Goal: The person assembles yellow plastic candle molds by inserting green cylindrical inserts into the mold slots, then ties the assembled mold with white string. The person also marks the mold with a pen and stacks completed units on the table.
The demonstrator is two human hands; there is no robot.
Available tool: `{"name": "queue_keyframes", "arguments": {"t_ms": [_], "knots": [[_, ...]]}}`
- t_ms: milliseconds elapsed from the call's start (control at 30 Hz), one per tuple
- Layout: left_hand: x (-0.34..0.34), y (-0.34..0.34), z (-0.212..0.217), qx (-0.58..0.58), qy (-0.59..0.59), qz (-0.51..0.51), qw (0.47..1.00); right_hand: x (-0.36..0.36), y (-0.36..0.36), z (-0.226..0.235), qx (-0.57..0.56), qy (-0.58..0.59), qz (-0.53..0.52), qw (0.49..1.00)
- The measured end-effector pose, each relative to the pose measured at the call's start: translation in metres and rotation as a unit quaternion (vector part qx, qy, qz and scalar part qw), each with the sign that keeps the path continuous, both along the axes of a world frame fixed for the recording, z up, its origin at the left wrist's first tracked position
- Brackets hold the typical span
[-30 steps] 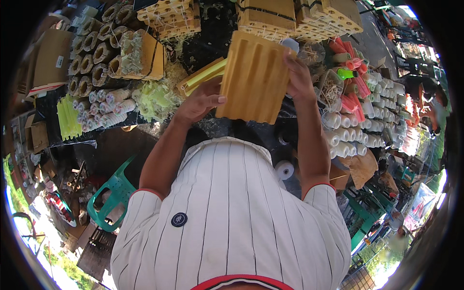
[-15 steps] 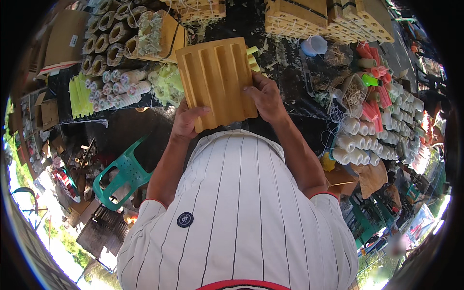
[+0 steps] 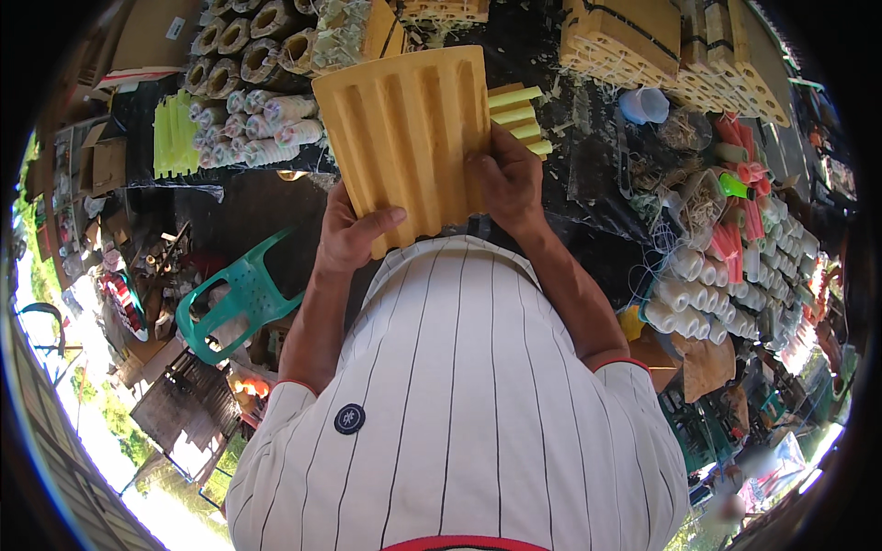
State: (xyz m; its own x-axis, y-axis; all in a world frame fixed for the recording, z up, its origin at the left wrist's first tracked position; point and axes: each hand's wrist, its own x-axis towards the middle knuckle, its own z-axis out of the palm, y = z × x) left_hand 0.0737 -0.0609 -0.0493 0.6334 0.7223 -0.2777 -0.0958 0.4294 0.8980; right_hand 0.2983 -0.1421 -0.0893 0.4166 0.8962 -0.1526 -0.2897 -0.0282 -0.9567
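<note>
Two hands [image 3: 342,241] [image 3: 516,191], thumbs [image 3: 381,221] on board [image 3: 413,138]

A makeshift, open-sided workshop is showing itself: strapped, drilled wooden blocks [image 3: 625,41], brown hollow tubes [image 3: 262,57] and yellow-green rods [image 3: 175,136] are crowding a black-covered worktable [image 3: 593,179], loose scraps [image 3: 441,35] are littering it, and greenery [image 3: 119,422] is glowing beyond the sides.

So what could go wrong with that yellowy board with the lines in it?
It might tip: the left hand and right hand both grip the nearer half of the grooved board, so its far end could drop if a grip loosened. Falling, it might knock the yellow-green sticks that show past its right edge.
</note>
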Motion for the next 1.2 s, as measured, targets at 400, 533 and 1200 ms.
{"name": "queue_keyframes", "arguments": {"t_ms": [400, 533, 1200], "knots": [[-0.016, 0.0, 0.028, 0.097, 0.044, 0.03, 0.994, -0.022, 0.027, 0.015, -0.008, -0.063, -0.019, 0.998], [-0.021, 0.0, 0.029, 0.096, 0.054, 0.04, 0.993, -0.023, 0.034, 0.03, -0.046, -0.054, 0.011, 0.997], [-0.037, 0.005, 0.043, 0.126, 0.113, 0.006, 0.986, -0.025, 0.047, 0.027, 0.013, 0.046, 0.028, 0.998]]}}
